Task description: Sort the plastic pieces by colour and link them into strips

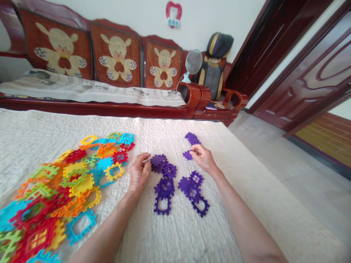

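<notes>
Right hand (203,157) is pinching purple tile (187,155), probably light, stiff, best edge-gripped; left hand (139,171), loosely curled, is holding nothing.

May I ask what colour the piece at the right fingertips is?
That piece is purple, as the head view shows.

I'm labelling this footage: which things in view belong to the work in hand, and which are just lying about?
In the work:
- purple piece at the right hand's fingertips
- other purple pieces near the left hand
- multicoloured pile, probably: similar pieces

Just around:
- patterned cushions
- fan
- sofa
</notes>
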`<state>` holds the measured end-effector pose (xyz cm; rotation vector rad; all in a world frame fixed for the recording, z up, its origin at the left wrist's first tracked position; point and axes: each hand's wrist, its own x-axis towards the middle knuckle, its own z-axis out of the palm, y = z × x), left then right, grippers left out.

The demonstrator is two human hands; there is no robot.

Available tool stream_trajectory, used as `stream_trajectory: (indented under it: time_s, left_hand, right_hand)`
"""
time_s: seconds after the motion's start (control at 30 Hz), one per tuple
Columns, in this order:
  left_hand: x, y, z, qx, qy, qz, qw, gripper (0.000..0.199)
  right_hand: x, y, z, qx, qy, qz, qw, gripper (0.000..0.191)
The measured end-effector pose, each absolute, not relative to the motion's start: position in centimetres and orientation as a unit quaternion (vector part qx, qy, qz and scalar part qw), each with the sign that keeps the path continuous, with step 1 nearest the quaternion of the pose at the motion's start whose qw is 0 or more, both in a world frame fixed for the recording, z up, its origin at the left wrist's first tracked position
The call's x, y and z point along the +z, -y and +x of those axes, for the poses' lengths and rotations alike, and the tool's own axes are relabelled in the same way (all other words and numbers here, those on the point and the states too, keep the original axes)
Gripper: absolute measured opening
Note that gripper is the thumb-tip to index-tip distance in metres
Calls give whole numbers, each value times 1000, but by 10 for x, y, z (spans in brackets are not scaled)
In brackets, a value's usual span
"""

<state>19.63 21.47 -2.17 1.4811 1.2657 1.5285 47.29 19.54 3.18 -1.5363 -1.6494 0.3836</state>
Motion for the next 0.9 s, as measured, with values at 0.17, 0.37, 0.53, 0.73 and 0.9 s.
stream_trajectory:
  time_s: [0.17,0.37,0.53,0.73,0.9]
  left_hand:
    - [-25,-214,196,583,-483,574,312,25]
    - [-27,-217,197,551,-499,619,253,29]
    - [-23,-217,196,501,-515,662,212,33]
    - [-22,-210,183,433,-494,744,117,41]
    - [-31,-193,171,368,-495,783,87,43]
  right_hand:
    - [19,-179,474,71,686,-572,444,4]
    - [10,-142,481,37,715,-540,443,13]
    - [-10,-120,494,-19,631,-604,486,13]
    - [-21,-103,502,-30,579,-661,476,17]
    - [-21,-102,492,-19,576,-689,440,24]
